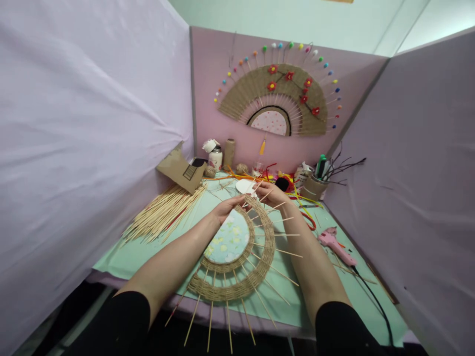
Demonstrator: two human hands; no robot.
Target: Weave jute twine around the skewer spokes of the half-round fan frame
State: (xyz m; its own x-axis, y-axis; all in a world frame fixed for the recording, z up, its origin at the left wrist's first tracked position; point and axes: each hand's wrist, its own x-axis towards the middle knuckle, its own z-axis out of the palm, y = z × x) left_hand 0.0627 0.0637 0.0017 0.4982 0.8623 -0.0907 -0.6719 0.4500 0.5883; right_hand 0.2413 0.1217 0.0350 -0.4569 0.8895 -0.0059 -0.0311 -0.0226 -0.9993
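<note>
A half-round woven fan (237, 257) lies on the green mat in front of me, with a floral paper centre, a band of twine and several thin wooden sticks radiating out. My left hand (227, 206) rests on the fan's far left end, fingers curled and pinching at the weave. My right hand (270, 194) is at the fan's far end too, fingers closed around the twine and sticks there. What exactly each fingertip pinches is too small to make out.
A pile of loose bamboo sticks (163, 212) lies at left beside a cardboard piece (181, 170). A pink glue gun (336, 245) with a black cord lies at right. Jars, a twine spool (229, 153) and a cup of twigs (315, 185) stand at the back. A finished fan (276, 99) hangs on the wall.
</note>
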